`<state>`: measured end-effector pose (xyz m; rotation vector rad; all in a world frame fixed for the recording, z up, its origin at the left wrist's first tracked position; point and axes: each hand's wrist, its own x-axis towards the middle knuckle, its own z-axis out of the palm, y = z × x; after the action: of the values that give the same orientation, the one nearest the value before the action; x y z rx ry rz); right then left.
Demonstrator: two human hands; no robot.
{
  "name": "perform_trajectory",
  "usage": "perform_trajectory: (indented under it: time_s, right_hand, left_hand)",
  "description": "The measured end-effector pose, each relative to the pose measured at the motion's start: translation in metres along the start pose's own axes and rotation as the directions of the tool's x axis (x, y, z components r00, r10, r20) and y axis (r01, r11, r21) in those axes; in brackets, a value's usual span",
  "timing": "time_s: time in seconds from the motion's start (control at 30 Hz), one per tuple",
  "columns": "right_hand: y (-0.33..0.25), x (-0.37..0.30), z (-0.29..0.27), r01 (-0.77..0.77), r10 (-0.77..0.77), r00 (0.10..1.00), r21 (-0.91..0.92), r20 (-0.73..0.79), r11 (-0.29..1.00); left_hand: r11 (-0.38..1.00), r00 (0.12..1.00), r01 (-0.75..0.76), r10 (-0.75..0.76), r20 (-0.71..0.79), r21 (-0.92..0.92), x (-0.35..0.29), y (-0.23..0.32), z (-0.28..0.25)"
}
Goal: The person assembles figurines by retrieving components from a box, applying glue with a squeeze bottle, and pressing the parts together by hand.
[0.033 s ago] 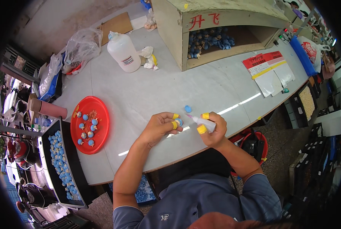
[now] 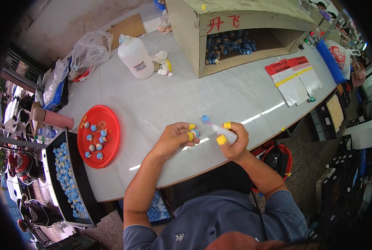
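Bottle (image 2: 228, 133) sits gripped in right hand (image 2: 239, 142), nozzle (image 2: 210, 123) touching or just beside blue piece (image 2: 204, 119) on table (image 2: 165, 102), left hand (image 2: 173, 139) pinching small round part (image 2: 196, 133); I reckon oversqueezing could make the bottle dribble.

A grey table (image 2: 165, 100) bears a red tray (image 2: 107, 151), white jug (image 2: 134, 57) and blue piece (image 2: 205, 118).

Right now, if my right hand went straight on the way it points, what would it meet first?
Probably the small blue piece on the table: the squeeze bottle in your right hand points at it, though depth is unclear.
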<state>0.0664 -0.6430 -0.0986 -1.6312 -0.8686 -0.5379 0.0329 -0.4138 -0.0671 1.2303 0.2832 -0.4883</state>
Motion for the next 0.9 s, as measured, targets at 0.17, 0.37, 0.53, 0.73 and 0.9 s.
perform_trajectory:
  time_s: [0.17, 0.37, 0.53, 0.73, 0.9]
  right_hand:
    - [0.001, -0.001, -0.024, -0.372, 0.384, 0.923, 0.23, -0.011, 0.899]
    - [0.016, 0.007, -0.101, -0.62, 0.637, 0.764, 0.158, -0.099, 0.768]
    - [0.071, -0.013, -0.175, -0.605, 0.462, 0.772, -0.279, -0.438, 0.746]
    - [0.101, -0.008, -0.265, -0.789, 0.34, 0.581, -0.41, -0.74, 0.457]
    - [0.147, -0.023, -0.32, -0.77, 0.208, 0.626, -0.553, -0.752, 0.319]
  left_hand:
    - [0.998, 1.0, 0.012, -0.013, -0.021, -0.061, 0.002, 0.001, 0.002]
    - [0.998, 1.0, -0.004, 0.003, -0.021, -0.066, 0.007, 0.0, 0.003]
    - [0.999, 0.997, -0.027, 0.025, -0.071, -0.025, -0.003, 0.002, -0.003]
    - [0.992, 0.996, -0.052, 0.042, -0.084, -0.118, 0.001, 0.001, -0.001]
    - [0.988, 0.995, -0.068, 0.057, -0.083, -0.138, 0.003, 0.003, 0.009]
